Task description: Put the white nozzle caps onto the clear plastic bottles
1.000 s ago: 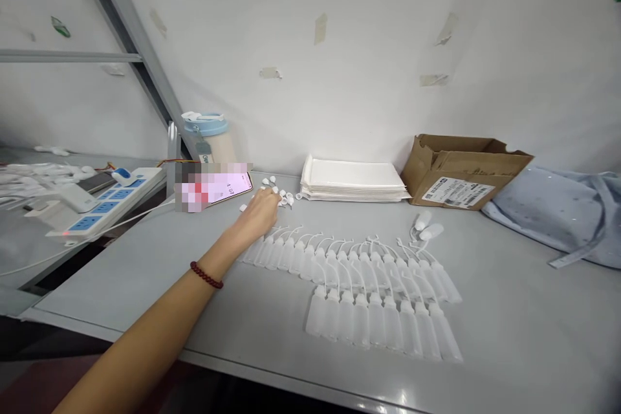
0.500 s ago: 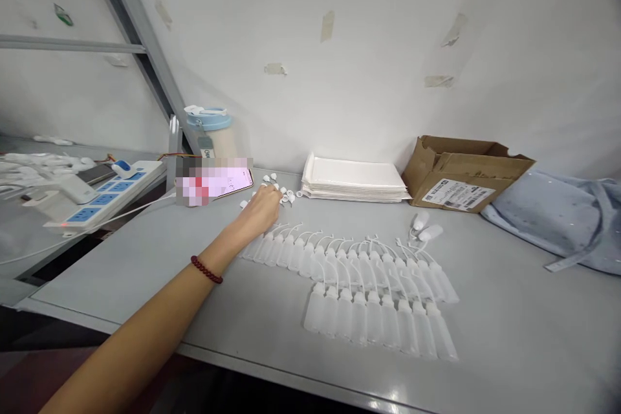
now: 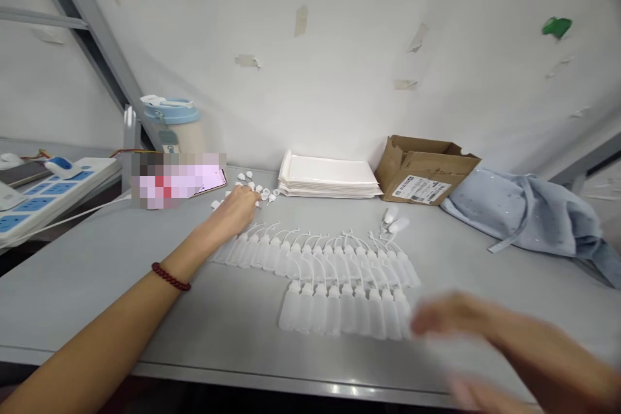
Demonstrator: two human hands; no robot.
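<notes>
My left hand (image 3: 236,209) reaches far across the grey table (image 3: 107,284), fingers curled down over a scatter of small white caps (image 3: 257,187); what the fingers hold is hidden. Two rows of small translucent plastic bottles (image 3: 339,284) with tethered caps lie side by side in the middle of the table. My right hand (image 3: 451,317) comes in from the lower right, blurred by motion, just beside the right end of the front bottle row. Its fingers cannot be made out.
A phone (image 3: 204,180) with a lit screen lies left of the caps. A stack of white padded envelopes (image 3: 330,176), an open cardboard box (image 3: 427,168) and a blue cloth (image 3: 524,213) line the wall. A lidded cup (image 3: 172,123) and a power strip (image 3: 43,191) are on the left.
The view has swung to the right. My right hand has come into view at the lower right. My left hand stays on the caps.
</notes>
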